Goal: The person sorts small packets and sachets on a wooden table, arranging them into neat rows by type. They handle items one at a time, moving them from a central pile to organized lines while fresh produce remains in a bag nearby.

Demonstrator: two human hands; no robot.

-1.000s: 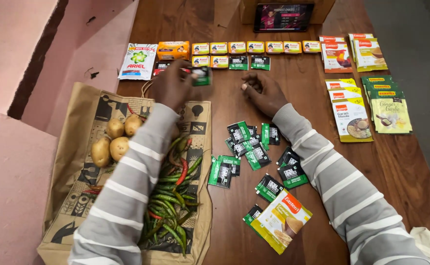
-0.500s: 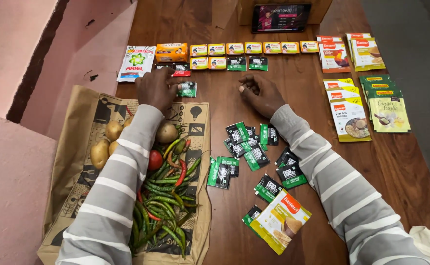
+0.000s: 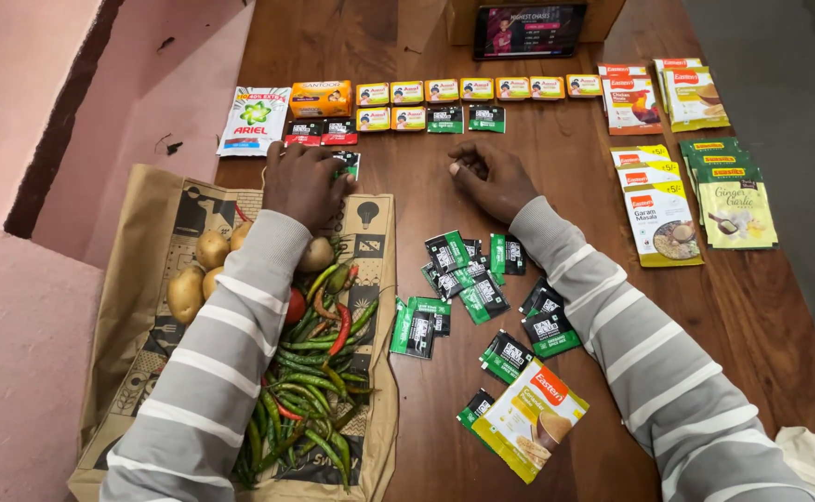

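Head view: left hand (image 3: 302, 182) pinches a green sachet (image 3: 349, 164) at frame centre-left, above the paper bag (image 3: 147, 242). Right hand (image 3: 493, 177) rests loosely curled, empty, bare wooden table (image 3: 407, 191) between them.

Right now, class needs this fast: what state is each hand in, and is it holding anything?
Left hand: closed on a small green sachet at the paper bag's top edge.
Right hand: loosely curled, resting on the table, holding nothing visible.
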